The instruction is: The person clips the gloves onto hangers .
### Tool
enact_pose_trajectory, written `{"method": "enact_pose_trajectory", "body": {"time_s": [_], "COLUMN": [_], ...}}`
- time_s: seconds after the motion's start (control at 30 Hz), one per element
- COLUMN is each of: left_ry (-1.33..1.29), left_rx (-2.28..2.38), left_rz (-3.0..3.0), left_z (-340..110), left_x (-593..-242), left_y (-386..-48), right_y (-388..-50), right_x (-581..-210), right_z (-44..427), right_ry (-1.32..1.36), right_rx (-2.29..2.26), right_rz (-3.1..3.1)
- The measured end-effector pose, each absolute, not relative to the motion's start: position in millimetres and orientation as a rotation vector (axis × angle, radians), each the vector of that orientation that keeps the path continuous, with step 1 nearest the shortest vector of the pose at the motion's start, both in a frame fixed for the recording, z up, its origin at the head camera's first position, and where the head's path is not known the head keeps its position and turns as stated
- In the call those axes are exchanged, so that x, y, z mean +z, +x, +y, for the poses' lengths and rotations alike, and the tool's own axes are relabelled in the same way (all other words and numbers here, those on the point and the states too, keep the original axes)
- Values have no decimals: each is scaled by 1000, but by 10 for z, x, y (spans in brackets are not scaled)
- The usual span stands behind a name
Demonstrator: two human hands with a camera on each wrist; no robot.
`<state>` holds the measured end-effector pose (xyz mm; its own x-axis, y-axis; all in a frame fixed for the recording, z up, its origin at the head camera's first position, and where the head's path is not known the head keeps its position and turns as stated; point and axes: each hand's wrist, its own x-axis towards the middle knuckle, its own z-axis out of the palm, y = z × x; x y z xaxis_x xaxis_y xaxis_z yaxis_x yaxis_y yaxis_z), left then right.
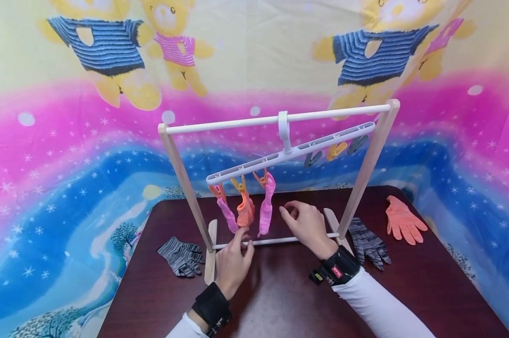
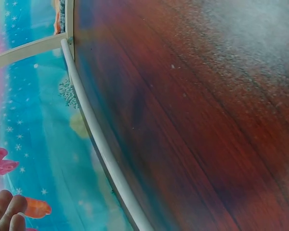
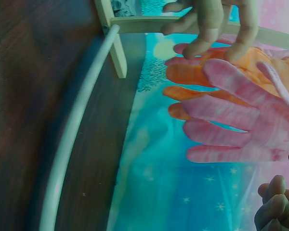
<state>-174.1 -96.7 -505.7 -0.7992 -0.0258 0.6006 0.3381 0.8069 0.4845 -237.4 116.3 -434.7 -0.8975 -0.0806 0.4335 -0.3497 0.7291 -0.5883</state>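
Left fingers point(image 1: 239, 236) extended, right fingers point(image 1: 296, 205) loosely curled

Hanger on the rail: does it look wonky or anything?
Yes, the hanger looks askew: its left end dips lower, tilting more steeply than the rail. All three hanging gloves are on that side, and the clips on the right hold nothing.

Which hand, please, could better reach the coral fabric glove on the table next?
Probably the right hand, empty and nearer the coral glove; the left hand is beside the hanging orange fabric glove.
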Motion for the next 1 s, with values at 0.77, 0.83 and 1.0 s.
{"method": "enact_pose_trajectory", "body": {"time_s": [0.77,0.83,1.0], "left_ry": [-295,-305,-319], "left_rx": [-651,-632,-609], "left_rz": [-2478,-2485,-2497], "left_z": [-989,-980,-956], "left_x": [-5176,-5186,-5203], "left_y": [-1646,-1637,-1617], "right_y": [-2205,-2191,-2159], "right_x": [-4773,-4808,-4888], "right_z": [1234,1242,1263], "right_ry": [291,291,291], "right_rx": [911,908,893], "right_rz": [-2689,-2692,-2703]}}
